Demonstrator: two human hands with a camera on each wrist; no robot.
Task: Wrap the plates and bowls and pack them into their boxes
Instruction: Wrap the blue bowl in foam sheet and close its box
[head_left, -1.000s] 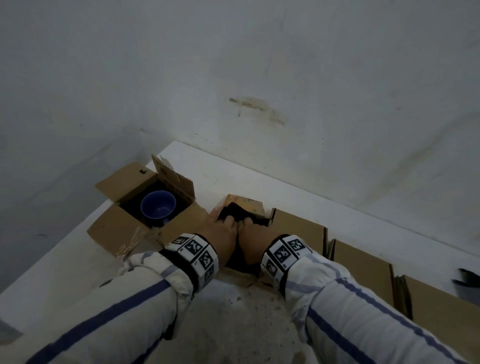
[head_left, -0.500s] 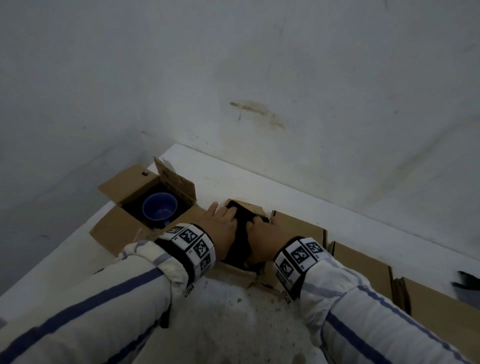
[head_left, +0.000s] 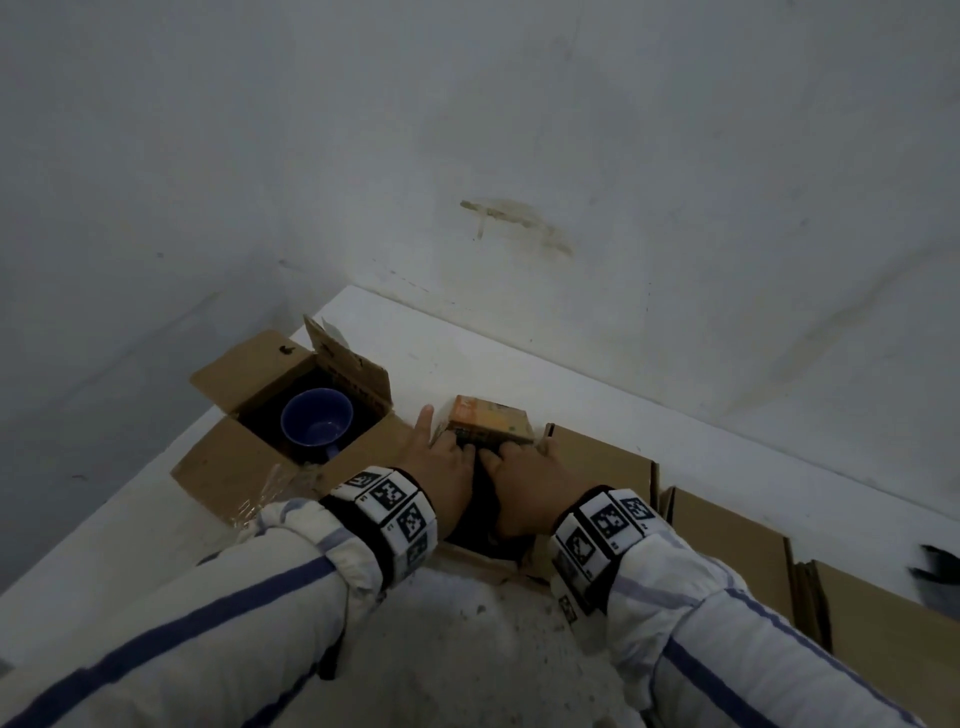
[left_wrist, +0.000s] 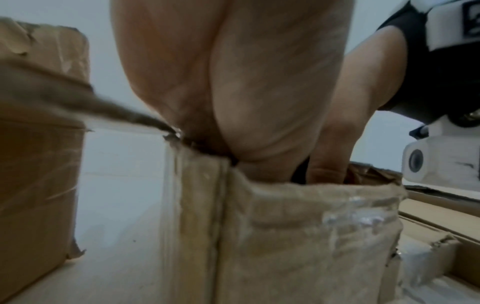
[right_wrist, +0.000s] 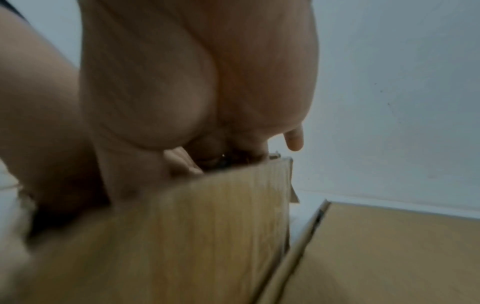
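A small cardboard box (head_left: 485, 562) stands open in the middle of the table, its inside dark and its contents hidden. Its far flap (head_left: 491, 418), orange-brown and printed, leans toward me. My left hand (head_left: 447, 470) and right hand (head_left: 524, 467) sit side by side over the opening, fingers curled on the flap's near edge, left index finger straight beside it. In the right wrist view my right hand (right_wrist: 194, 82) hooks its fingers over the flap (right_wrist: 207, 216). The left wrist view shows my left hand (left_wrist: 246, 82) reaching into the box (left_wrist: 298, 236).
To the left stands another open box (head_left: 228, 467) holding a blue cup (head_left: 317, 423). Closed cardboard boxes (head_left: 727, 540) run in a row to the right. A dark object (head_left: 935, 577) lies at the right edge. The white table (head_left: 467, 358) meets the wall close behind.
Both hands have come up out of the box and reached forward to its far flap, which now tips toward me with its orange face showing.
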